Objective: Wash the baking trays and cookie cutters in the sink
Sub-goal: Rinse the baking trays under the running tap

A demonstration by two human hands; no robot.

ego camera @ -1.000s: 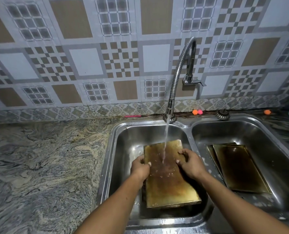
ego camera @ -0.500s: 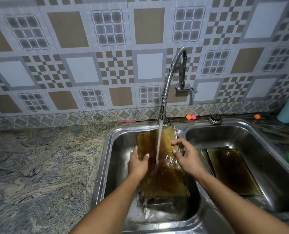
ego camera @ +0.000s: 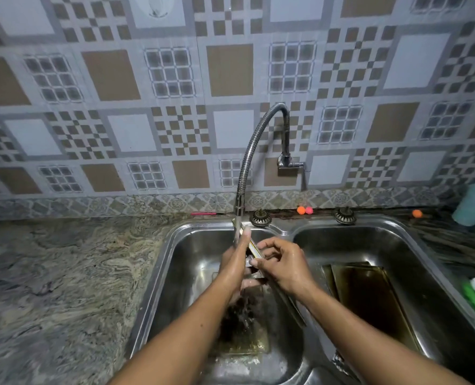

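Stainless steel forms the double sink (ego camera: pixel 286 232): stacked baking trays (ego camera: pixel 369 295) lie flat in its right basin, and the held tray (ego camera: pixel 286 304) is tilted up on edge in the left basin under the tap (ego camera: pixel 247 162). The right hand (ego camera: pixel 283 263) grips its upper edge with curled fingers, and the left hand (ego camera: pixel 235 262) lies flat, fingers straight, against its left face. Wet metal probably slips, so keep that grip firm and rub the palm downward so the stream (ego camera: pixel 237 232) carries grime off.

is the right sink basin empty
No, brown baking trays lie flat on the bottom of the right basin.
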